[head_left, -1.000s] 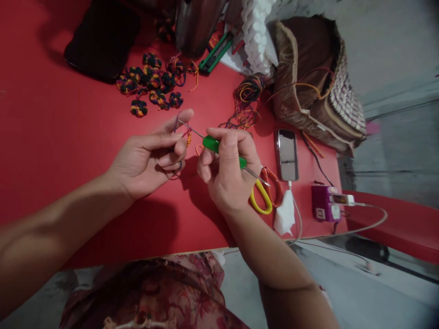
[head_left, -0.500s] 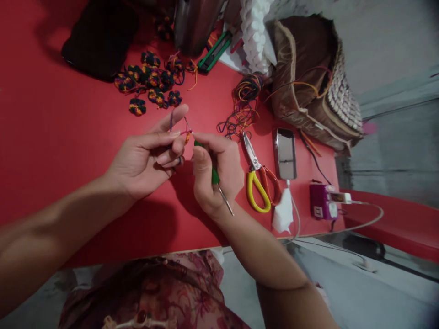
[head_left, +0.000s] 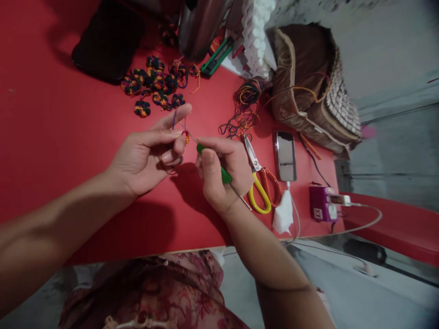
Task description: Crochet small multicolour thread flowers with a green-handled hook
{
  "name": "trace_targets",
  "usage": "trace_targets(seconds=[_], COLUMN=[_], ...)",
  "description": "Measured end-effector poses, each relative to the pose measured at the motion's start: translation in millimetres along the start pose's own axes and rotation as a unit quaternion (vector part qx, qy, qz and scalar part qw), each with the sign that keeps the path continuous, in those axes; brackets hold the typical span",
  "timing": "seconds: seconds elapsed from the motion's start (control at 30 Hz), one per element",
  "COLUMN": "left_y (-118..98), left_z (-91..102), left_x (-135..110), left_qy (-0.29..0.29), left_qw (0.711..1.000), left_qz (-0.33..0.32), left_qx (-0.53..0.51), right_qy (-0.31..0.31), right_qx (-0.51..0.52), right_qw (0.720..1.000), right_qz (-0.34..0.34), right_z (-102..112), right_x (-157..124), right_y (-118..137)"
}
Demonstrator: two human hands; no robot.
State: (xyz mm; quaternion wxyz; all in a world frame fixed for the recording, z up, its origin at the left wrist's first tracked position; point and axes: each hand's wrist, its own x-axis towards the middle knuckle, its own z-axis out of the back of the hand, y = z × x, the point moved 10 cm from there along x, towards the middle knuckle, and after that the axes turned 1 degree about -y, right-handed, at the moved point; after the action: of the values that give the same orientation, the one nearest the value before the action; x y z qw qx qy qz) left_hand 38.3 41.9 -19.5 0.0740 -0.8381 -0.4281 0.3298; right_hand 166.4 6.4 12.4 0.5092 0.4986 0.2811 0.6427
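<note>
My right hand (head_left: 221, 176) is closed around a green-handled crochet hook (head_left: 219, 171), whose metal tip points up-left into a small piece of multicoloured yarn work (head_left: 186, 135). My left hand (head_left: 151, 153) pinches that yarn work between thumb and middle fingers, with the forefinger stretched out and a strand of yarn looped over it. Both hands hover just above the red table (head_left: 51, 137), almost touching each other.
Several finished crocheted flowers (head_left: 154, 84) lie at the back near a black pouch (head_left: 108, 41). A tangle of yarn (head_left: 243, 107), scissors with yellow and orange handles (head_left: 259, 180), a phone (head_left: 285, 155), a purple charger (head_left: 322, 208), white tissue (head_left: 284, 214) and a brown bag (head_left: 315, 82) lie to the right.
My right hand slid up the hook toward the yarn work and turned, uncovering the scissors; the hook's tail swung down, then right. My left hand stayed in place.
</note>
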Motion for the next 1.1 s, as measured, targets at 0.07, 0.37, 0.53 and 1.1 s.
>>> trace_targets(seconds=[0.07,0.37,0.53,1.1], left_y=[1.0,5.2,0.2,2.1], left_z=[-1.7,-1.9,-1.5,-3.0], left_x=[0.1,3.2,3.1,0.1], left_qy=[0.017,0.005,0.039,0.024], left_qw=[1.0,1.0,0.999,1.0], left_qz=[-0.009,0.019,-0.008,-0.011], left_qx=[0.016,-0.014,0.013,0.016], right_qy=[-0.055,-0.037,-0.059,-0.058], right_qx=[-0.006,-0.041,-0.064,-0.15], right_qw=[0.998,0.993,0.993,0.979], right_qz=[0.027,0.103,0.081,0.126], right_z=[9.1,5.4,13.3,8.3], right_x=[1.0,1.2,2.9,1.4], right_y=[12.7,39.2,32.9,44.8])
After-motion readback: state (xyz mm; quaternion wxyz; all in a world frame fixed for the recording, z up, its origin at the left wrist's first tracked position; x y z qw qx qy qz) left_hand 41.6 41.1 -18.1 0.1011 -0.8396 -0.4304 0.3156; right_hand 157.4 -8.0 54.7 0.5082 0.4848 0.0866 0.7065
